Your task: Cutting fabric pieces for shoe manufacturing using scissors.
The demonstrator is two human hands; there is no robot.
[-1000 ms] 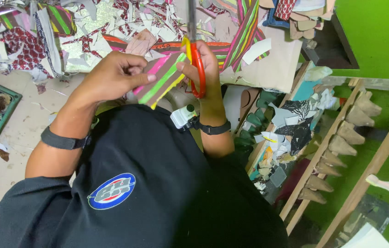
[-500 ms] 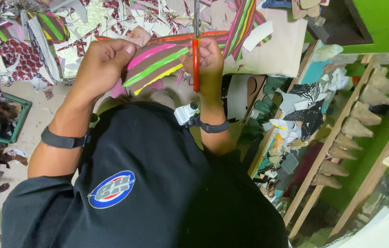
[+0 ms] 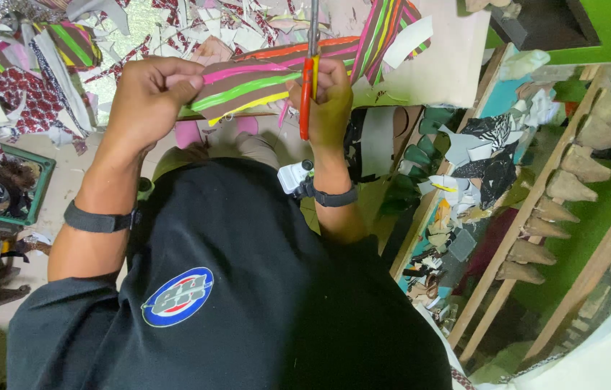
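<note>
Above the scrap-strewn floor (image 3: pixel 139 29) — left hand (image 3: pixel 150 94) pinching a striped strip (image 3: pixel 255 83), right hand (image 3: pixel 331 97) clenched on orange-handled scissors (image 3: pixel 308 79).

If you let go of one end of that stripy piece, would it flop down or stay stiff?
Probably floppy: the striped piece curves between the left hand and the right hand. It looks thin and light, pinched by fingertips only. The scissors are on it, so it likely cuts easily.
</note>
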